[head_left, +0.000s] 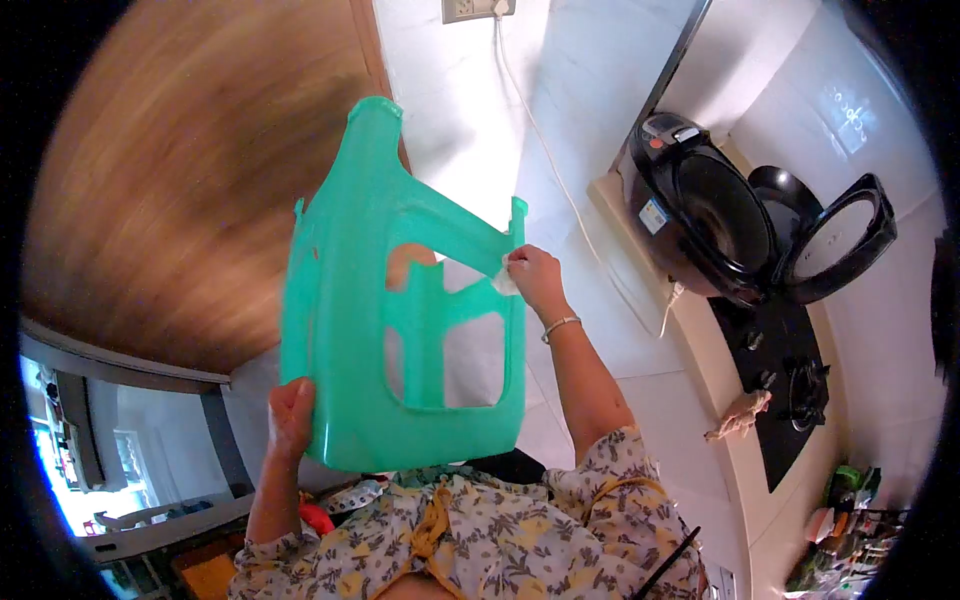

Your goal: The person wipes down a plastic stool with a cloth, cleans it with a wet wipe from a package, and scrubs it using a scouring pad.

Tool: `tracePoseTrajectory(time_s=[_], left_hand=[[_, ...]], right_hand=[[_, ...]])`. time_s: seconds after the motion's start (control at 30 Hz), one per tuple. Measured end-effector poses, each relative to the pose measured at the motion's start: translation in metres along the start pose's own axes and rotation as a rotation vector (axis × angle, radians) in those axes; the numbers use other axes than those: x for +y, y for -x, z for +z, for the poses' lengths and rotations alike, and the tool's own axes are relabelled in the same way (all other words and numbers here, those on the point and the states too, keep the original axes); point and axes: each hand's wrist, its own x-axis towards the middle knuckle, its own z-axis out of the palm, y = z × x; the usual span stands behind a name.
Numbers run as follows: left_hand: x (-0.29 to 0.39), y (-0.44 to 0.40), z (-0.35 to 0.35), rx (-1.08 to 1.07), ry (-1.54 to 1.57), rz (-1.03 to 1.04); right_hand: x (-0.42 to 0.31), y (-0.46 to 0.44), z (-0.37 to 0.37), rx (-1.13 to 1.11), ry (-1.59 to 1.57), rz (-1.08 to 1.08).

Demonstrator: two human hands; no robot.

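A green plastic stool (352,330) is held up in front of me, tilted on its side, with its legs pointing away and openings between them. My left hand (291,412) grips its lower left edge near the seat, with the fingers partly hidden behind the plastic. On the other side, my right hand (538,278) is closed on a small white cloth (505,278). That cloth touches the right-hand leg of the stool, close to the crossbar. Whether it is fabric or tissue, I cannot make out.
At the right, a black rice cooker (710,210) stands on the counter (690,345) with its lid (838,240) open. A stove (775,385) and a crumpled cloth (740,414) are nearer. A white cord (548,150) hangs from the wall socket (478,9). A brown wooden door (190,180) fills the left.
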Motion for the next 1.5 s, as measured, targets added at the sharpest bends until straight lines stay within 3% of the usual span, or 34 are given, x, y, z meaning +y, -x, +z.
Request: tracePoseTrajectory(time_s=[0.1,0.27,0.43,0.6,0.7,0.77,0.8,0.87,0.9,0.97,1.07,1.1,1.2,1.27,1.37,1.4,1.47,1.5], left_hand=[[-0.015,-0.001,0.003,0.030,-0.012,-0.065],[-0.017,-0.017,0.007,0.008,-0.005,-0.224],[0.007,-0.035,0.024,0.012,0.002,-0.319],[-0.013,-0.050,0.042,-0.044,0.041,-0.220],[-0.022,-0.053,0.055,-0.081,0.137,-0.188],[-0.019,-0.058,0.059,-0.104,0.180,-0.178],[-0.010,-0.060,0.058,-0.104,0.102,-0.178],[-0.001,-0.062,0.062,-0.107,0.025,-0.183],[0.003,-0.065,0.067,-0.066,0.144,-0.248],[0.006,-0.067,0.074,-0.013,0.268,-0.307],[-0.009,-0.074,0.088,0.055,0.323,-0.275],[-0.012,-0.077,0.089,0.033,0.184,-0.048],[-0.035,-0.091,0.105,0.007,-0.109,0.234],[-0.033,-0.095,0.106,-0.031,0.749,-0.498],[-0.017,-0.094,0.104,0.052,0.935,-0.545],[-0.014,-0.095,0.104,0.053,0.936,-0.544],[-0.011,-0.094,0.106,0.100,1.082,-0.561],[-0.007,-0.094,0.106,0.103,1.078,-0.566]], right_hand=[[0.016,0.023,-0.001,0.049,-0.110,-0.028],[0.025,0.078,-0.001,0.050,-0.391,0.133],[-0.011,0.149,-0.005,0.002,-0.358,0.146],[-0.068,0.180,-0.001,0.060,-0.335,0.091],[-0.109,0.174,-0.001,0.072,-0.435,-0.044],[-0.130,0.163,0.002,0.141,-0.423,-0.281],[-0.141,0.157,0.003,0.147,-0.420,-0.279],[-0.161,0.145,0.004,0.246,-0.367,-0.485],[-0.168,0.141,0.003,0.246,-0.368,-0.487],[-0.180,0.135,0.005,0.334,-0.236,-0.698],[-0.190,0.147,0.014,0.230,-0.107,-0.893],[-0.189,0.154,0.017,0.164,-0.090,-0.890],[-0.170,0.177,0.025,0.031,-0.114,-0.873],[-0.150,0.184,0.031,0.030,-0.141,-0.895],[-0.113,0.185,0.037,0.033,-0.320,-0.849],[-0.099,0.183,0.038,-0.066,-0.560,-0.467],[-0.052,0.164,0.049,0.151,-0.384,-0.469],[-0.066,0.146,0.019,0.243,-0.133,-0.514]])
